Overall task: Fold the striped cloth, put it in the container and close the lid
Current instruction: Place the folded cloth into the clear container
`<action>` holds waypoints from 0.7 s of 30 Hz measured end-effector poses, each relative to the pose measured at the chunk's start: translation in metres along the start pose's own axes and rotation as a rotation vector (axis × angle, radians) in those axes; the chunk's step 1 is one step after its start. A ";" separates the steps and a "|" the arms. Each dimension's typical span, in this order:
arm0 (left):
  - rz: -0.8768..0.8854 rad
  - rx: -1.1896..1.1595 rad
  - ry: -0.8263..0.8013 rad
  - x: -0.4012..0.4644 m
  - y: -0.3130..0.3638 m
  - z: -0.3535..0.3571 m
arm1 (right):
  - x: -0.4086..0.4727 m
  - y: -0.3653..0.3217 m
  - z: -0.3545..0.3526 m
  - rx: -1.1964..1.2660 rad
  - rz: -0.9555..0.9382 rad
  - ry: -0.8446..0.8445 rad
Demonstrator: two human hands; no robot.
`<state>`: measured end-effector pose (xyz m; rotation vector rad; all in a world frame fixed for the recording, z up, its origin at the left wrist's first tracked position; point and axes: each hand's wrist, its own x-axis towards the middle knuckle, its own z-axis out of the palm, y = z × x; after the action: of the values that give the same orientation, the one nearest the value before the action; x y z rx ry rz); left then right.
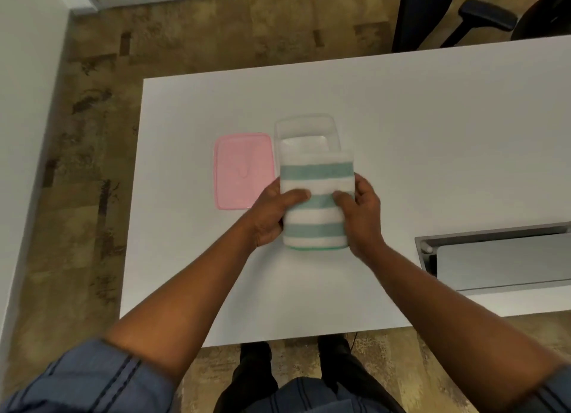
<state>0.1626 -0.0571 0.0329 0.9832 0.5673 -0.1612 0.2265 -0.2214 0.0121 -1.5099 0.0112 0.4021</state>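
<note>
Now, from the head view, the left hand [272,213] and right hand [360,216] clasp the folded teal-and-white striped cloth [316,201] over the clear plastic container's [304,128] near end, so lowering it inside comes next, before fetching the pink plastic lid [242,170] lying left.

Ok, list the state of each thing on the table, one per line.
striped cloth: folded, held by both hands, not yet in container
container: open, upright, behind the cloth
pink lid: off, flat beside container
left hand: gripping cloth
right hand: gripping cloth
</note>
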 end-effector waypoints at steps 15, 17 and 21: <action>0.288 0.864 0.438 0.103 0.065 -0.007 | 0.135 -0.020 0.024 -0.822 -0.099 -0.040; 0.263 1.024 0.456 0.108 0.059 -0.005 | 0.138 -0.012 0.022 -0.998 -0.142 -0.063; 0.246 1.289 0.438 0.114 0.046 -0.003 | 0.134 -0.001 0.018 -1.165 -0.229 -0.108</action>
<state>0.2753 -0.0149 0.0058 2.3683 0.7298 -0.0766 0.3478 -0.1704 -0.0201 -2.5912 -0.5623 0.3045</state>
